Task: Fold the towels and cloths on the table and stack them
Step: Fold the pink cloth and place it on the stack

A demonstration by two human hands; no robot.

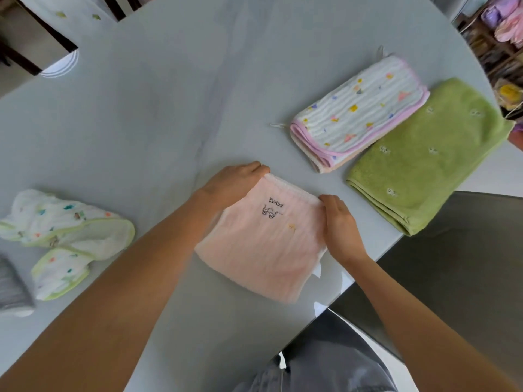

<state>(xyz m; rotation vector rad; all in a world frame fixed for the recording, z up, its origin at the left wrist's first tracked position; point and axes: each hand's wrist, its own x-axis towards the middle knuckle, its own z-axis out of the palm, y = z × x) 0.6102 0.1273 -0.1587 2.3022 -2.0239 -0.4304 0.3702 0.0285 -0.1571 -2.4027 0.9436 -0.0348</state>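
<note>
Left of the left hand there's a crumpled green-trimmed cloth on the bench. Both hands pinch the peach cloth between them, right hand gripping its right corner. Beyond it: folded pink-trimmed cloth, green towel.

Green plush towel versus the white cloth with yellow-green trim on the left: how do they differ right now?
The green plush towel lies folded flat at the table's right edge; the white cloth with yellow-green trim lies crumpled and unfolded on the left. The towel is plain green with small motifs; the cloth carries colourful prints. Neither is touched by a hand.
</note>
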